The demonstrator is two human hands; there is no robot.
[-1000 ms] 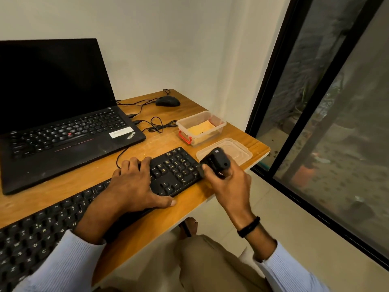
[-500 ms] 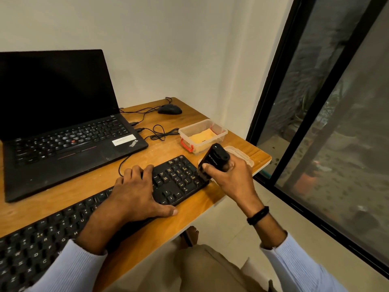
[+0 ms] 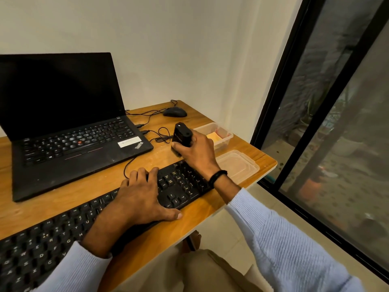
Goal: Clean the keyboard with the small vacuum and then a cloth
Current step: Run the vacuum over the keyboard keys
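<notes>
A long black keyboard lies slanted across the wooden desk. My left hand rests flat on its middle keys, fingers spread and thumb at the front edge. My right hand grips the small black vacuum upright, beyond the keyboard's right end, above the bare desk between keyboard and laptop. A yellow cloth lies inside a clear plastic box just behind that hand.
An open black laptop stands at the back left. A black mouse and its cables lie by the wall. A clear lid sits near the desk's right edge. A dark-framed glass door is at the right.
My right hand has carried the vacuum from the keyboard's right end away from me, past the keyboard toward the laptop and box. My left hand has stayed on the keys.
</notes>
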